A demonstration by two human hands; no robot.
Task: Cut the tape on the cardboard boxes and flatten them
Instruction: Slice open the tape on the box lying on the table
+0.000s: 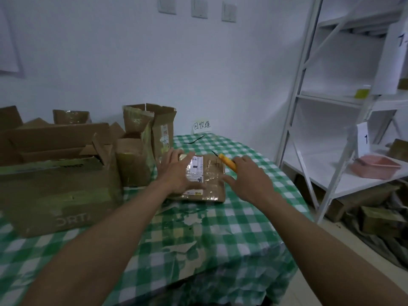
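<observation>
Head view: a small taped box (213, 173) lies flat near the middle of the green-checked tablecloth (220, 230), its top covered by glossy tape and a white shipping label. The left hand (176, 171) rests on the box's 9 o'clock side, fingers spread wide and straight, palm down on the label. At the box's 3 o'clock edge the right hand (249, 180) grips a yellow utility knife (228, 162). Its fingers are curled round the handle and the thumb stretches out to touch the box top. The blade points toward 11 o'clock, over the box's far right corner.

From 9 o'clock of the small box stands a large open carton (59, 191), flaps up, and two smaller open cartons (132, 162) sit beside it toward 10 o'clock. At 12 o'clock a handwritten paper sign (202, 125) leans at the wall, with a black strip (195, 139) lying just in front. At 3 o'clock stands a white shelf rack (331, 107) bearing a pink tray (375, 166).
</observation>
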